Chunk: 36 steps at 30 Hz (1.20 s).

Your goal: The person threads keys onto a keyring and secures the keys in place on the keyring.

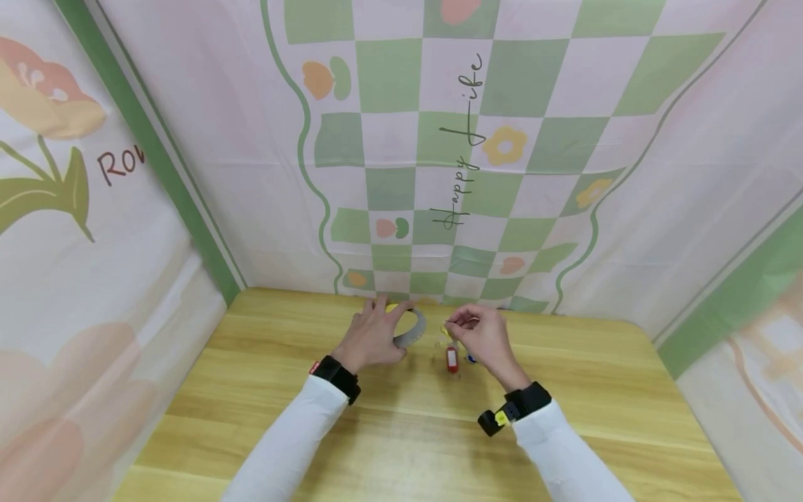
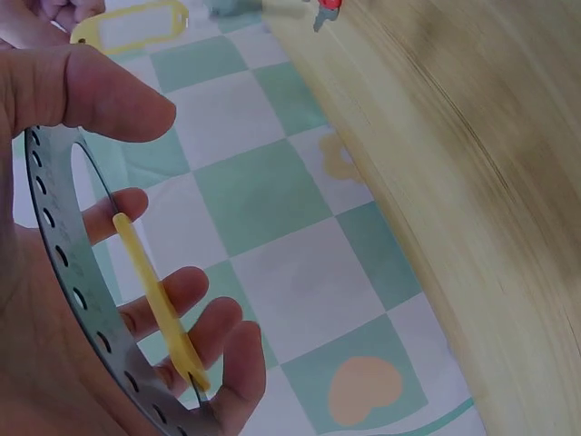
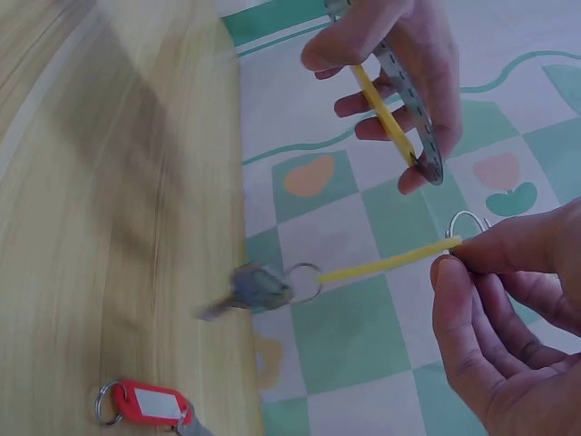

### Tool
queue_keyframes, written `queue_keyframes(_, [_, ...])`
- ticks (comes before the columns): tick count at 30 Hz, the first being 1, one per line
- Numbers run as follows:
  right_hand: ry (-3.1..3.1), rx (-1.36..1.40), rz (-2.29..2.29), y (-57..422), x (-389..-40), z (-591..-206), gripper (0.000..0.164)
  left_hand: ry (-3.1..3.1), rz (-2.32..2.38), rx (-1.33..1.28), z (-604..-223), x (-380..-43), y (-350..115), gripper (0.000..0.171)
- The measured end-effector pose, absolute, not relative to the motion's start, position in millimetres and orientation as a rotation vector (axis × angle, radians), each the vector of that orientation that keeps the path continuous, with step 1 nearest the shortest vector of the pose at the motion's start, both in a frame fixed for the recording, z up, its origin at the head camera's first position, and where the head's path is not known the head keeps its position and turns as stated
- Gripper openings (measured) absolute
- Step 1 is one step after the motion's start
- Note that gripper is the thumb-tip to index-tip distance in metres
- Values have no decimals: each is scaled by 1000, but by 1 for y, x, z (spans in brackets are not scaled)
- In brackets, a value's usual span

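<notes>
My left hand (image 1: pixel 374 335) holds an oil filter wrench, a grey perforated metal band (image 2: pixel 77 291) with a yellow handle (image 2: pixel 162 304); thumb and fingers wrap round it. To its right, my right hand (image 1: pixel 483 336) pinches one end of a yellow key tag (image 3: pixel 390 263) between thumb and fingertips. A small silver hook (image 3: pixel 467 220) sits at that pinched end. From the other end a ring (image 3: pixel 304 280) carries a key (image 3: pixel 260 289), blurred in the right wrist view. A red key tag (image 1: pixel 452 360) with a white label lies on the table below the hands.
A small blue item (image 1: pixel 472 359), partly hidden by the right hand, lies beside the red tag. The wooden table (image 1: pixel 389 439) meets a checked green and white cloth (image 1: pixel 389 139) at the back. More printed cloth (image 1: pixel 56 293) hangs at the left.
</notes>
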State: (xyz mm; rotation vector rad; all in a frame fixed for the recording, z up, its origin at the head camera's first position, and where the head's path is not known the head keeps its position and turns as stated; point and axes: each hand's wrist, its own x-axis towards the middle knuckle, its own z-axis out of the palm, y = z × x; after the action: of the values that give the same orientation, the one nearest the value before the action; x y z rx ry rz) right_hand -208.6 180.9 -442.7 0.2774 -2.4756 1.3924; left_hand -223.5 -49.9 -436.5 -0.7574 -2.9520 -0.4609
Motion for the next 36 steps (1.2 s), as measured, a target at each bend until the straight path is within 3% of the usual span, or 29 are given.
queue_keyframes(19, [-2589, 184, 1571, 175, -212, -439, 6, -2952, -403, -805, -433, -221, -44, 77])
queue_keyframes(36, [-2586, 215, 1579, 171, -211, -437, 5, -2962, -331, -820, -431, -220, -37, 81])
